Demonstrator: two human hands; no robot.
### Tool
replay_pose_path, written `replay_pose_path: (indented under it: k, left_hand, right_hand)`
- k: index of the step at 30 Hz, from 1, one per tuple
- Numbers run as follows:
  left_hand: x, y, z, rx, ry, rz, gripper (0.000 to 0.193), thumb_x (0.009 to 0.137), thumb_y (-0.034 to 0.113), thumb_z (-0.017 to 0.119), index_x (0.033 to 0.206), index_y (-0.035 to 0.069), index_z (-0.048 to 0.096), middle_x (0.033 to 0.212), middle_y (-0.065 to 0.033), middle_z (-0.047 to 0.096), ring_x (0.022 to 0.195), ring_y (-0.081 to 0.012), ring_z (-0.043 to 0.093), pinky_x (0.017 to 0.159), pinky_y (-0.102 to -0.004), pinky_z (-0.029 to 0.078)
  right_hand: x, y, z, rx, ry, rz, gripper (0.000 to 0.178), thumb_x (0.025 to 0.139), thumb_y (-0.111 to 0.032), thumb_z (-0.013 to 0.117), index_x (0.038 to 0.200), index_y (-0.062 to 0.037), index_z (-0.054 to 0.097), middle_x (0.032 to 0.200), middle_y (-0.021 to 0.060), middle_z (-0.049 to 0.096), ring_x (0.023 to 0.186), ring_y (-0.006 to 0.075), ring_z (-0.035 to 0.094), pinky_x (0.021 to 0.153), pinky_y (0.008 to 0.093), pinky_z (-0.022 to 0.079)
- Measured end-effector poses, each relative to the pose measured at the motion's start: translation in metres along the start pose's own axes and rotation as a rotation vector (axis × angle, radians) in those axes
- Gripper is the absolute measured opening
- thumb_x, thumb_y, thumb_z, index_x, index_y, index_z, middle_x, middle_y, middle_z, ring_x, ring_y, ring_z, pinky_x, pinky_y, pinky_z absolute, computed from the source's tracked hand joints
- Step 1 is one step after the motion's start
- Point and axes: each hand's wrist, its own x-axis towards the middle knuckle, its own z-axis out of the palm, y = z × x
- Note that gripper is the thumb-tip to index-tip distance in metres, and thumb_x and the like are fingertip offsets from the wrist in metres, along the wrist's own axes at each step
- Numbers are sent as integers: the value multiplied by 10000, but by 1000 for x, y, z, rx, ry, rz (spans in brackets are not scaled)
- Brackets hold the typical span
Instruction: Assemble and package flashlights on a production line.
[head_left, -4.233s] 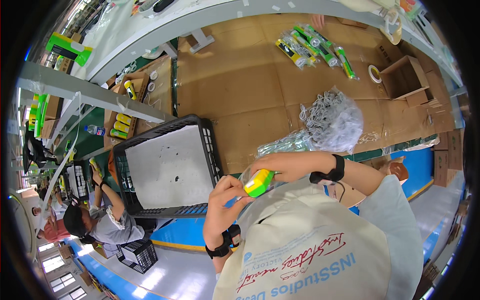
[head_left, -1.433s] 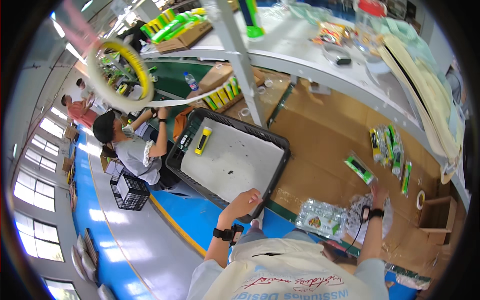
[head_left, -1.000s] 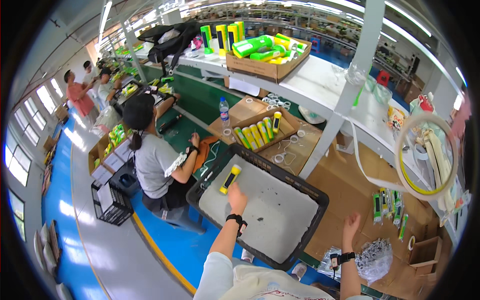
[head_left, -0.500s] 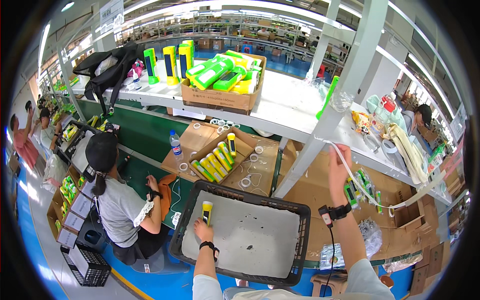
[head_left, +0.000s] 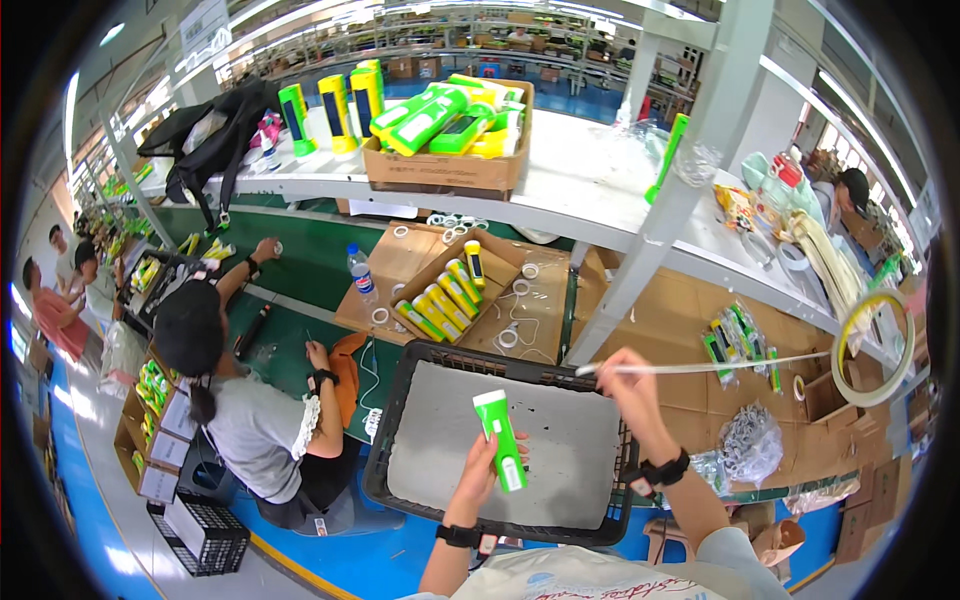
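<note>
My left hand grips a green-and-white flashlight above the black crate, its white end pointing up and away. Pinched between the fingers of my right hand is the loose end of a pale tape strip. The strip stretches right, nearly level, to a large tape roll beside the shelf edge. Flashlight and tape end are apart. A grey sheet with dark specks lines the crate.
Beyond the crate, a carton holds several yellow-and-green flashlights near a water bottle. A slanted metal post rises beyond my right hand. At left sits a co-worker. Bagged parts lie at right; another flashlight carton stands on the shelf.
My left hand has lifted the flashlight off the grey sheet and turned it, green side showing. My right hand has come down from beside the post with the tape. The co-worker's arm now reaches forward.
</note>
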Motion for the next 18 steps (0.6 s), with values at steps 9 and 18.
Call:
replay_pose_path:
  k: [9,18]
  left_hand:
    - [-14,12,75,303,250,149,390,965,371,427,1072,5,505,793,-103,598,604,-162,610,577,-283,511]
    - [-24,7,127,289,56,402,525,954,477,384,1193,13,440,1013,-86,568,887,-142,559,758,-280,469]
  right_hand:
    - [-91,-35,15,194,42,38,127,837,-58,643,778,-39,532,705,-26,530,618,23,444,537,181,350]
    - [-107,-41,34,32,84,-94,133,808,-81,662,730,-33,567,632,-22,521,562,23,402,500,194,311]
